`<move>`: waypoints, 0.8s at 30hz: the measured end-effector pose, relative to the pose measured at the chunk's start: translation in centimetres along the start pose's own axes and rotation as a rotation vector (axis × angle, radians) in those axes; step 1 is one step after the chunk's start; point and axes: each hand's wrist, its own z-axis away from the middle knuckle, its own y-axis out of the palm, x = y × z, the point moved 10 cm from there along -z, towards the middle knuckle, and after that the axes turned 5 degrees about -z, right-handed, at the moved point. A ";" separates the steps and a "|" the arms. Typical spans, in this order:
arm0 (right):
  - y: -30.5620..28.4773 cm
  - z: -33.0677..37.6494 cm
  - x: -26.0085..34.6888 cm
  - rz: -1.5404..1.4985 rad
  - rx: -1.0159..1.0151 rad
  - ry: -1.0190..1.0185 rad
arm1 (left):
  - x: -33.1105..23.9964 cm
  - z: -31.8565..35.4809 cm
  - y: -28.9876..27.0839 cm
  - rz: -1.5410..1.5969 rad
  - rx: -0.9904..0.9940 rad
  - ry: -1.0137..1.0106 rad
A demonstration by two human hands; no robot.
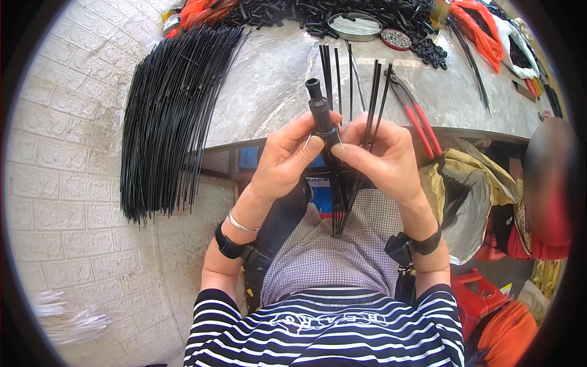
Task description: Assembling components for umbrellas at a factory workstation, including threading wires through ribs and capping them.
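Head view: left hand (290,153), thumb and fingers clamped on the lower part of one black, stepped, tubular piece (319,110), apparently plastic, narrow end up, presumably to steady it and leave its base reachable; right hand (382,150), curled around slim, straight black rods (374,92) that fan up past the fingers, probably kept spread to stay separate; whether its thumb also presses the tubular piece, cannot tell; thin silvery slivers (307,142) beside both thumbs, one piece or two unclear; left of the grip, a thick sheaf of long black rods (174,116); beyond and right, red-handled metal pliers (422,122), handles toward the person, likely for easy reach; farther beyond, a round metal tin of pale sticks (354,17).
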 end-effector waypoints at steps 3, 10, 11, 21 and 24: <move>0.0 0.4 1.6 0.075 -0.066 -0.200 | 0.2 0.1 0.1 0.026 -0.010 0.013; 0.1 1.2 2.8 0.207 -0.196 -0.269 | 0.7 0.2 -0.2 0.102 -0.034 -0.028; 0.1 1.3 3.0 0.213 -0.205 -0.283 | 0.5 0.1 -0.2 0.071 -0.030 -0.027; 0.1 1.3 3.0 0.225 -0.232 -0.266 | 0.7 -0.1 -0.2 0.082 -0.004 -0.034; 0.1 1.3 2.9 0.229 -0.227 -0.259 | 0.7 0.0 -0.4 0.040 -0.013 -0.035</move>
